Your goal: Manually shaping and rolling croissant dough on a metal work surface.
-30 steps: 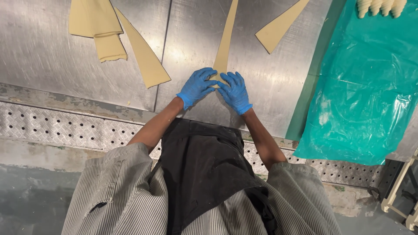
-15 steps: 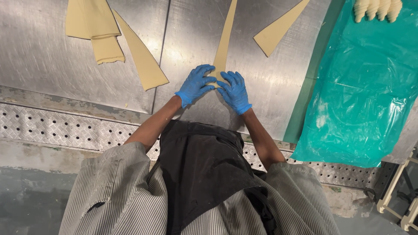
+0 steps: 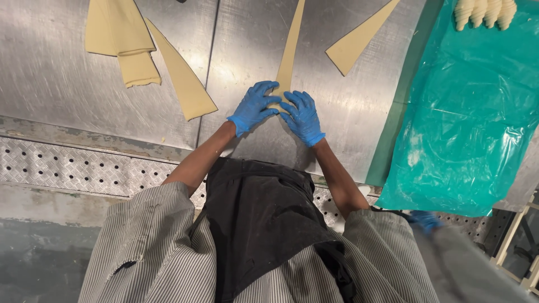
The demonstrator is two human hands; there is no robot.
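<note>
Dough strip (image 3: 290, 53) runs lengthwise straight away from both hands on steel bench (image 3: 252, 33); left hand (image 3: 254, 108) & right hand (image 3: 303, 116), fingers spread flat, press its near end equally, no closed grip.

Plenty of bare steel table (image 3: 62, 90) on the far left, and a clear lane between the folded dough (image 3: 120, 39) and the long strip (image 3: 289, 56). Right of the strip there's open metal up to a dough triangle (image 3: 359, 42). Further right the green plastic sheet (image 3: 466, 123) takes up everything, with rolled croissants (image 3: 484, 10) at its top edge.
</note>
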